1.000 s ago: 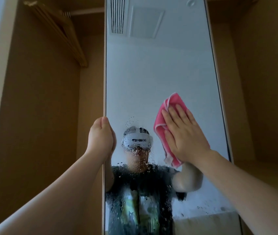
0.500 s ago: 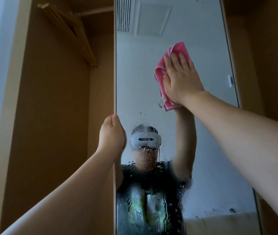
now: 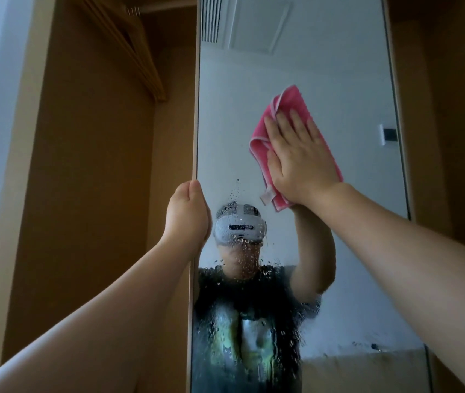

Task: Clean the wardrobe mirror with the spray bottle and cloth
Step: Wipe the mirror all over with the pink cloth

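Observation:
The tall wardrobe mirror [image 3: 325, 80] fills the middle of the view, its lower half covered with spray droplets. My right hand [image 3: 299, 157] lies flat on a folded pink cloth [image 3: 288, 109], pressing it against the glass right of centre, above the reflected headset. My left hand [image 3: 187, 219] grips the mirror's left edge at mid height, fingers curled round the frame. No spray bottle is in view.
The open wooden wardrobe [image 3: 89, 165] lies to the left, with wooden hangers [image 3: 137, 58] on a rail at the top. More wood panelling [image 3: 452, 137] stands right of the mirror. The glass reflects a person, a ceiling vent and a wall.
My right hand swept the cloth up the glass, then came back down and slightly right to mid height. My left hand kept its grip on the mirror edge.

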Demonstrator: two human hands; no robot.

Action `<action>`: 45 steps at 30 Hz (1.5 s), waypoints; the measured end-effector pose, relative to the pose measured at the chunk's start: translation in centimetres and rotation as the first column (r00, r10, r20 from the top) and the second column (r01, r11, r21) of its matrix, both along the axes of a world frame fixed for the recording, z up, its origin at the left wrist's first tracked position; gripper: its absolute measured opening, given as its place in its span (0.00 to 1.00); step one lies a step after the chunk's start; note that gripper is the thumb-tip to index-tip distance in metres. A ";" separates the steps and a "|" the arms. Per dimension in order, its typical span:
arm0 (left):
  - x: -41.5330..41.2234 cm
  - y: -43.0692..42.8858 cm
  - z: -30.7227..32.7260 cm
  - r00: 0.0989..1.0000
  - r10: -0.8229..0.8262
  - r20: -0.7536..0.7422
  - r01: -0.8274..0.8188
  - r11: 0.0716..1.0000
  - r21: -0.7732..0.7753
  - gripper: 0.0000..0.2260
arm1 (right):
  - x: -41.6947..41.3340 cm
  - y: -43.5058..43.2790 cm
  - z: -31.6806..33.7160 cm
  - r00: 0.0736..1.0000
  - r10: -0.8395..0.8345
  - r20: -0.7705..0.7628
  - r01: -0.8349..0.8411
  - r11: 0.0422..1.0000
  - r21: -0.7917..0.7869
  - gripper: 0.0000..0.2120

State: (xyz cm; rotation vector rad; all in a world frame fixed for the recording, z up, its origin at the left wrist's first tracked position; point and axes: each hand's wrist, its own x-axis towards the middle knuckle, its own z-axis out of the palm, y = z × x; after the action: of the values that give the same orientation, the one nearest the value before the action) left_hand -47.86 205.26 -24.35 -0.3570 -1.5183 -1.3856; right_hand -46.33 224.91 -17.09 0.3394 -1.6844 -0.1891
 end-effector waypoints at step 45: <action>2.4 -3.9 -5.0 0.971 -0.039 0.234 0.114 0.942 -0.317 0.17 | -0.5 -5.4 4.2 0.999 -0.030 0.011 0.031 0.999 -0.035 0.30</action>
State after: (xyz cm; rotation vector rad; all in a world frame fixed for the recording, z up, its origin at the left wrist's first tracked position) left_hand -45.50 201.33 -29.33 -0.4814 -1.9506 -1.2634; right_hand -46.87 219.48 -12.92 0.2893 -1.7018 -0.1806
